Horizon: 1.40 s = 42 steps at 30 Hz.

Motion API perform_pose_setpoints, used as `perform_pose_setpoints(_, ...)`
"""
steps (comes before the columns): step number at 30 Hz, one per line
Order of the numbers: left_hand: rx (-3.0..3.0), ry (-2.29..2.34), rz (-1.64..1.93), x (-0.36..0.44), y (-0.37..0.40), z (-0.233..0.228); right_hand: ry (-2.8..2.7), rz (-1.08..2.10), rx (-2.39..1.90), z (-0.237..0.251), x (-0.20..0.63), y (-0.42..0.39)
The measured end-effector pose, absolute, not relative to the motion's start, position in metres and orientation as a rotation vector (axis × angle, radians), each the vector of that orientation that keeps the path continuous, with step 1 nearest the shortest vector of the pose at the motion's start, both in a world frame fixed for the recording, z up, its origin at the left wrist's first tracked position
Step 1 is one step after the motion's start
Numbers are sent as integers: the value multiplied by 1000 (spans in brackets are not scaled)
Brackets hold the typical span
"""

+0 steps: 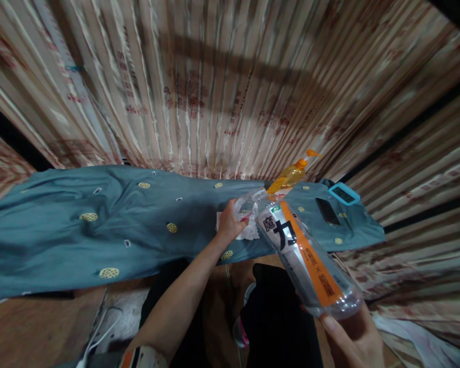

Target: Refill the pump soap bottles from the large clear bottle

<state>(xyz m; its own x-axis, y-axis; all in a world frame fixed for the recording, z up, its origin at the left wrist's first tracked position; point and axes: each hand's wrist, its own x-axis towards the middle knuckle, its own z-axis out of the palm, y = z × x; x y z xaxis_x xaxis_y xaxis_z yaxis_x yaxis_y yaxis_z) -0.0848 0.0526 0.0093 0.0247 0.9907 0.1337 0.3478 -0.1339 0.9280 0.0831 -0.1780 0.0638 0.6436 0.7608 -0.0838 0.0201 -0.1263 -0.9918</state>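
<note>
Bottle: see-through, orange-and-silver label, slanting between both hands, base toward the body.
Right hand: thumb laid against the base, supporting it; the other fingers are mostly hidden, so their spread I cannot tell.
Left hand: fingers curled closed on the clear plastic end, something pink at their tips; whether that end joins the bottle I cannot tell.
Handling: thin plastic probably dents easily, so best to keep the base steady, grip lightly and let the left fingers do the fine work.
White paper: on the blue-green cloth, below the left hand.
Pump bottle: amber, just beyond the clear end; a knock seems the likeliest slip, so swing wide of it.
Phone: right, near a blue-framed device.
Curtain: striped, behind everything.
</note>
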Motion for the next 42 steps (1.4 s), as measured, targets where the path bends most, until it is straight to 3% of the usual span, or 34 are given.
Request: perform_pose_setpoints(42, 1569, 1380, 1158, -86, 53, 8, -657, 688, -1585, 50, 95, -180)
